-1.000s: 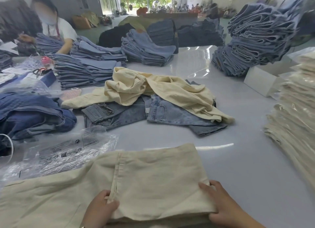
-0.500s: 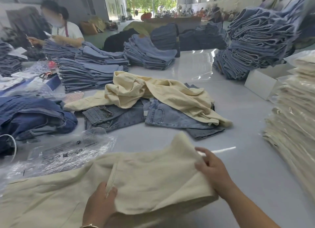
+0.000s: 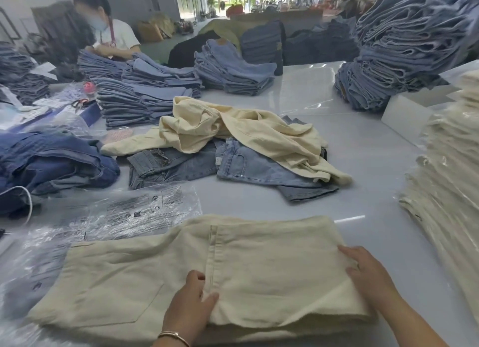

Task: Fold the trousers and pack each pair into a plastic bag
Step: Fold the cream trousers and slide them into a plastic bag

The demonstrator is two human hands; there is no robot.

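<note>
Cream trousers lie partly folded on the near edge of the white table, the leg end doubled over the seat so a back pocket shows at the near left. In the head view the left hand reaches in from the near edge, wrist wearing a thin bracelet, thumb over and fingers curled under the hem of the folded flap, pinching it. The right hand comes in from the near right and lies on the flap's right edge, fingers spread and mostly straight, pressing the cloth down; whether any fingertip tucks under the edge cannot be told.

Clear plastic bags lie just left of and beyond the trousers, partly under them. One bag carries a boxed panel headed "WARNING", seen upside down, with recycling symbols and lines of print too small to read.

Farther off, loose cream trousers drape over loose jeans at mid-table. Bagged cream stacks rise at the right, and folded jeans piles stand far across the table.
</note>
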